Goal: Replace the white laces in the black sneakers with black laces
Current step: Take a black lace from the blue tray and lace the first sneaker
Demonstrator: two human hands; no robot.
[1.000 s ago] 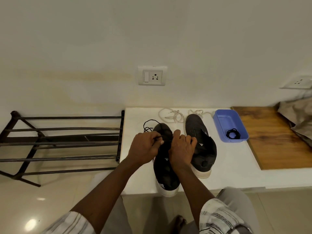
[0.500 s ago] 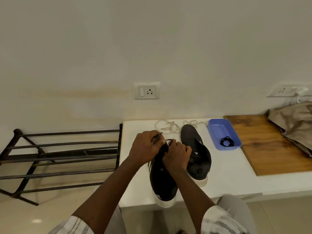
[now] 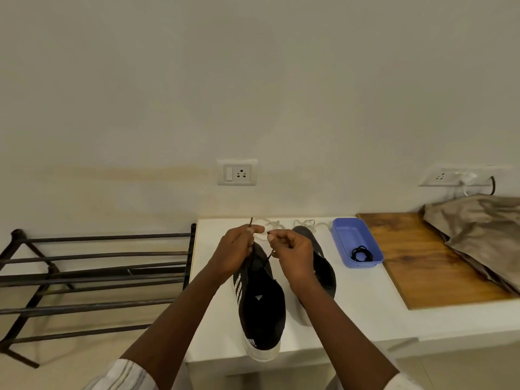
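Note:
Two black sneakers lie on a white table (image 3: 365, 313). The left sneaker (image 3: 260, 311) points away from me, its heel over the front edge. My left hand (image 3: 235, 254) and my right hand (image 3: 292, 256) are raised above its toe end, each pinching one end of a black lace (image 3: 268, 256) that runs down into the shoe. The right sneaker (image 3: 323, 266) is partly hidden behind my right hand. White laces (image 3: 305, 223) lie loose at the table's back edge. A second black lace (image 3: 362, 254) sits coiled in a blue tray (image 3: 344, 229).
A black metal shoe rack (image 3: 92, 277) stands left of the table. A wooden board (image 3: 430, 266) lies on the right with a crumpled brown cloth (image 3: 478, 229) on it. Wall sockets (image 3: 237, 172) are behind the table.
Both hands have lifted off the left sneaker and pulled the black lace ends upward and apart. The camera has tilted up, so the table sits lower in view.

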